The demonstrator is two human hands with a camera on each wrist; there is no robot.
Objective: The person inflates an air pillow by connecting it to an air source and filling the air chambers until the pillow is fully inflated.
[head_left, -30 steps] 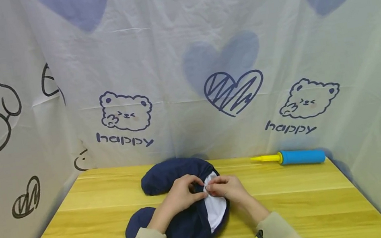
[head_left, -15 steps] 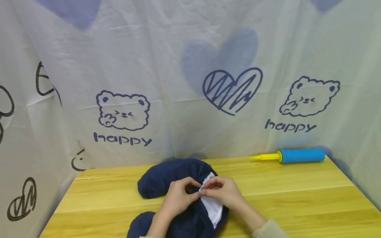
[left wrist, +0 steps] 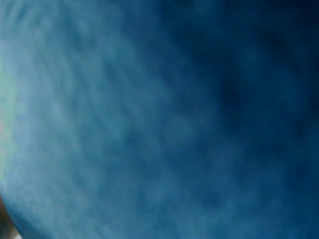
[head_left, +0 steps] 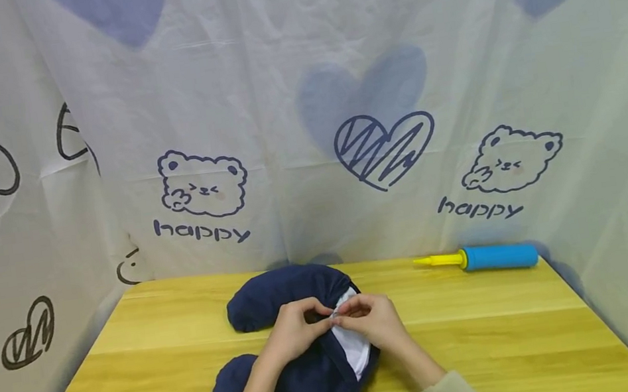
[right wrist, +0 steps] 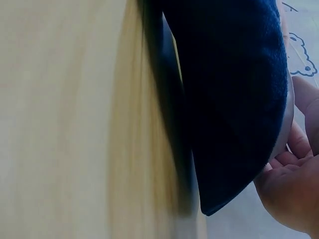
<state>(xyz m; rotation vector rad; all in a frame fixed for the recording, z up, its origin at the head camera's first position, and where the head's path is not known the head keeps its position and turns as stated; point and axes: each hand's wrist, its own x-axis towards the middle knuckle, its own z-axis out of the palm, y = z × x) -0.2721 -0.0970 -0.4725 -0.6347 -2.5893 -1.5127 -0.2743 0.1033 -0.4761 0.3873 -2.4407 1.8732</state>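
Note:
A navy U-shaped neck pillow [head_left: 285, 290] lies on the table, its two ends pointing left. White inner material [head_left: 353, 348] shows through an opening on its curved right side. My left hand [head_left: 292, 333] pinches this white part between thumb and fingertips. From the other side, my right hand [head_left: 378, 322] pinches it at almost the same spot. The fingertips of both hands meet there and cover the small detail they hold. Blurred navy cloth [left wrist: 149, 119] fills the left wrist view. In the right wrist view, the pillow's dark edge [right wrist: 234, 99] stands before a hand [right wrist: 294, 194].
A blue hand pump [head_left: 500, 257] with a yellow nozzle [head_left: 439, 261] lies at the table's back right. White printed cloth [head_left: 287, 92] hangs behind the wooden table [head_left: 490, 332] and along both sides.
Both hands have shifted slightly left with the white material, and the right fingers have drawn closer to the left fingertips. The pump stays where it was.

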